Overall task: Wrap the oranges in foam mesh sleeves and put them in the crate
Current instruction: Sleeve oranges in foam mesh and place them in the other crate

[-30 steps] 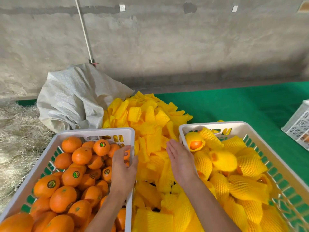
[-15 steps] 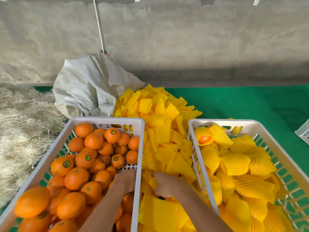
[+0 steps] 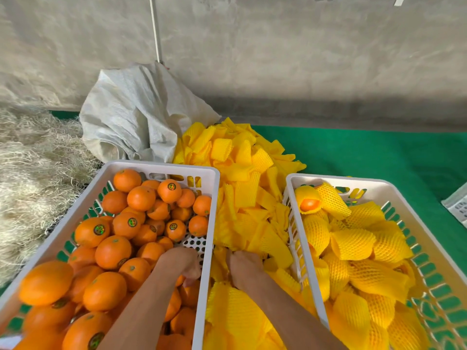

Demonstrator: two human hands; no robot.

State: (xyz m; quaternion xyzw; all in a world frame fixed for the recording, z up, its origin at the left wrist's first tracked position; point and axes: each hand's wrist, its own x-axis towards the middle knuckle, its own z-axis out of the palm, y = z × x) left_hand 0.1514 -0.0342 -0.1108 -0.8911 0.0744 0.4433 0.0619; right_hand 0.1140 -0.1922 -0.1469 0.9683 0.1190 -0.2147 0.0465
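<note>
Bare oranges (image 3: pixel 113 251), some with round stickers, fill the white crate on the left (image 3: pixel 161 168). My left hand (image 3: pixel 182 266) reaches down inside it by its right wall, fingers curled over an orange that is mostly hidden under the hand. Between the two crates lies a heap of yellow foam mesh sleeves (image 3: pixel 242 178). My right hand (image 3: pixel 242 269) is dug into this heap, its fingers curled into a sleeve. The white crate on the right (image 3: pixel 336 179) holds several oranges wrapped in sleeves (image 3: pixel 353 243).
A crumpled white woven sack (image 3: pixel 136 112) lies behind the left crate against the concrete wall. Straw (image 3: pixel 30 168) covers the ground at the left. A green mat (image 3: pixel 379 152) spreads to the right, with the corner of another white crate (image 3: pixel 457 205) at the right edge.
Both hands have dropped lower and curled: the left sank among the oranges, the right went from flat above the sleeves into the heap. The view has shifted closer and to the left.
</note>
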